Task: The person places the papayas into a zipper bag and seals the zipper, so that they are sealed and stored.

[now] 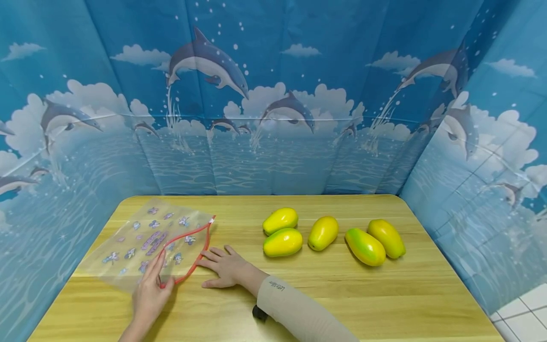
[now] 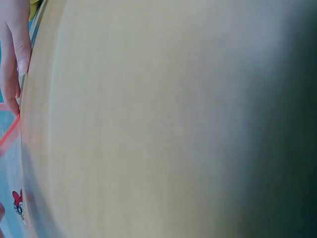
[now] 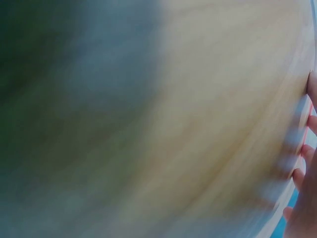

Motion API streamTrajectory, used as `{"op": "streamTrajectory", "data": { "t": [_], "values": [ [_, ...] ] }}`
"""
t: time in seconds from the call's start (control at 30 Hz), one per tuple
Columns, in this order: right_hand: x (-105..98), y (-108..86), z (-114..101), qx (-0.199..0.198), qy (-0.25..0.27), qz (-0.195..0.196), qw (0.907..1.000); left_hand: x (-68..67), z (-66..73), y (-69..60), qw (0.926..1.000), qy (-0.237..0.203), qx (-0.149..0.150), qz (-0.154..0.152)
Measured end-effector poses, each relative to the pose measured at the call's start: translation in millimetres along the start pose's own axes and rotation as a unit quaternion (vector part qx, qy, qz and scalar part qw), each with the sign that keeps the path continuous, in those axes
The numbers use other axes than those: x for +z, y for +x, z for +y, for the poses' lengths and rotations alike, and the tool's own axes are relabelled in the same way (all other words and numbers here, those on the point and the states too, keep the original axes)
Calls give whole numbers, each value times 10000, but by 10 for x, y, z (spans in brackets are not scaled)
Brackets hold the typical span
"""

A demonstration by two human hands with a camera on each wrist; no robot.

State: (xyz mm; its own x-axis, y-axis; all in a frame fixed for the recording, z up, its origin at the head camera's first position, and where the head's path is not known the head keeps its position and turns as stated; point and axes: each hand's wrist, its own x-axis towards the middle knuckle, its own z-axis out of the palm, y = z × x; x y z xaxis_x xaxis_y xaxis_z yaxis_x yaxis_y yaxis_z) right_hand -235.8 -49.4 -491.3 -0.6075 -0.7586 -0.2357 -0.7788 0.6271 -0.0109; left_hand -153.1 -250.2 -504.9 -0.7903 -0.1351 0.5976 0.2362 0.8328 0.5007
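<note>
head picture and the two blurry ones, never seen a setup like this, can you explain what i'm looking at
There's no machine here, just a person's bare hands. The wide picture comes from a camera on the head, looking down; the two blurry ones come from cameras on each wrist, mostly showing the tabletop up close.

On the wooden table lie a clear printed bag with a red edge and five yellow fruits. A dolphin-print curtain hangs behind.

The left hand is at the bag's mouth; whether it pinches the edge is hard to tell. The right hand lies with fingers spread, its fingertips at the red edge. Neither hand holds a fruit.
</note>
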Motion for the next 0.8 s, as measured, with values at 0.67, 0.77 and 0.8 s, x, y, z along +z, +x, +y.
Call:
{"op": "streamTrajectory", "data": {
  "t": [0.67,0.77,0.8],
  "values": [
    [-17,-51,8,-153,-62,-84,9998,-28,8,1,9986,-61,-147,-504],
    [-37,-79,7,-191,38,-106,9998,-27,18,4,9983,-148,-165,-532],
    [-42,-89,9,-222,105,-87,9997,-27,22,4,9983,-177,-153,-538]
  ]
}}
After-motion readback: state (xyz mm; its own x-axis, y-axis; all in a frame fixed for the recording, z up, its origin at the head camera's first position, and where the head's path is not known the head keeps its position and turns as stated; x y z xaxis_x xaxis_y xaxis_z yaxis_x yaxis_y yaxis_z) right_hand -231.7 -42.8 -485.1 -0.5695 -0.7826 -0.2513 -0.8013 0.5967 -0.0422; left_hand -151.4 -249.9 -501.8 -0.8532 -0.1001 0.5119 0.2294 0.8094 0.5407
